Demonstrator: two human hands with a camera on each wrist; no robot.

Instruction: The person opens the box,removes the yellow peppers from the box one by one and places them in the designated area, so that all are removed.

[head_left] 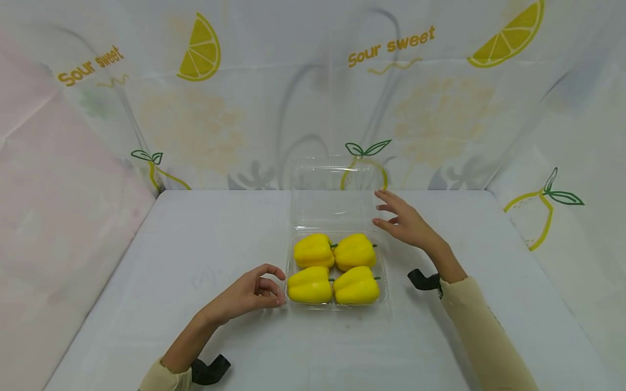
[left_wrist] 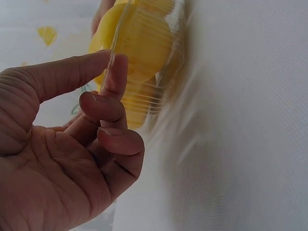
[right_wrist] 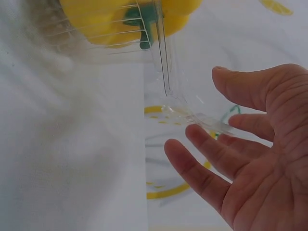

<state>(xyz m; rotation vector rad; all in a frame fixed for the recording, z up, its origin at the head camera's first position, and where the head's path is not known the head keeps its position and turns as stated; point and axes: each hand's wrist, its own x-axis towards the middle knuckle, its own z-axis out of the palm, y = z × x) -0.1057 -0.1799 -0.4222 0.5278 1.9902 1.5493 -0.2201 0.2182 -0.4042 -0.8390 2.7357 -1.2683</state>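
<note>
A clear plastic clamshell container point(head_left: 385, 290) lies on the table, its lid point(head_left: 332, 212) swung up at the back. Several yellow bell peppers point(head_left: 313, 285) with green stems fill the base in two rows. At the base's left side, my left hand point(head_left: 246, 292) pinches the rim between thumb and index finger, the other fingers curled below, as the left wrist view shows. My right hand point(head_left: 408, 221) is beside the lid's right edge, fingers spread and slightly bent. In the right wrist view, the right hand point(right_wrist: 250, 163) holds nothing, and the lid's edge appears just beyond its fingers.
A white table point(head_left: 205, 233) carries the container. Behind it hangs a pale cloth backdrop point(head_left: 274, 98) printed with lemons and lettering, and similar cloth closes both sides. Black mounts point(head_left: 210, 370) are strapped at both wrists.
</note>
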